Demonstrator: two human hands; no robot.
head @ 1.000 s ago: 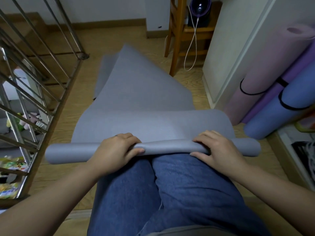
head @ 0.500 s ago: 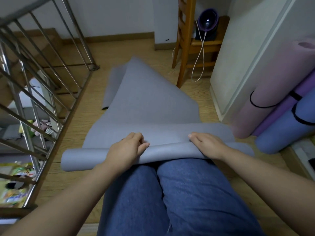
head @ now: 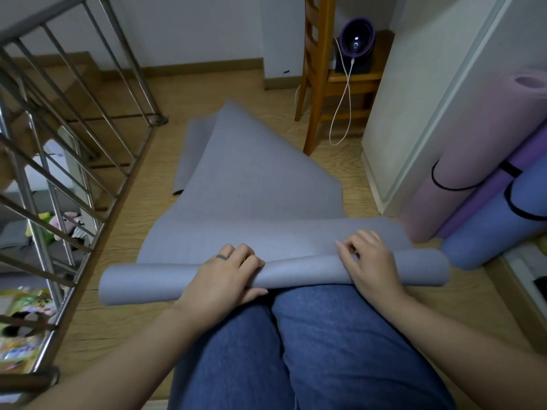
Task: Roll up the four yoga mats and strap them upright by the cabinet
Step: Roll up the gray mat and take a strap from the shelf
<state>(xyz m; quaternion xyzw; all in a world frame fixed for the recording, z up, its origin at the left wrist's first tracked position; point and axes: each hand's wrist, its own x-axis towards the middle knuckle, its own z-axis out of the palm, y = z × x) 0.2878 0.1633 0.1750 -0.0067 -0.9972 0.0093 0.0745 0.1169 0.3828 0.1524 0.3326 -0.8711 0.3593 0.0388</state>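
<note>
I was on the fourth mat: the grey mat (head: 254, 202) lay on the floor in front of the cabinet (head: 444, 99), its near end already wound into a thin roll (head: 296, 273) across my knees. My left hand (head: 225, 276) was curled over the roll, fingers over the top and thumb beneath, gripping it. My right hand (head: 370, 267) lay on the roll nearer the cabinet, fingers bent and pressing at the seam; I could not tell whether the thumb was underneath.

Most of the mat was not yet rolled, and its far end was folded and buckled off the floor. I judged the next move called for an even push forward with both hands, keeping the ends square so the roll would not cone.

Three rolled mats, pink (head: 479, 161), purple (head: 485, 199) and blue (head: 497, 220), leaned strapped against the cabinet's side. A chair (head: 316, 84) stood beyond the cabinet, close to the mat's far edge, with a cable (head: 343, 96) hanging from it. The railing (head: 74, 137) on the side away from the cabinet narrowed the room.
</note>
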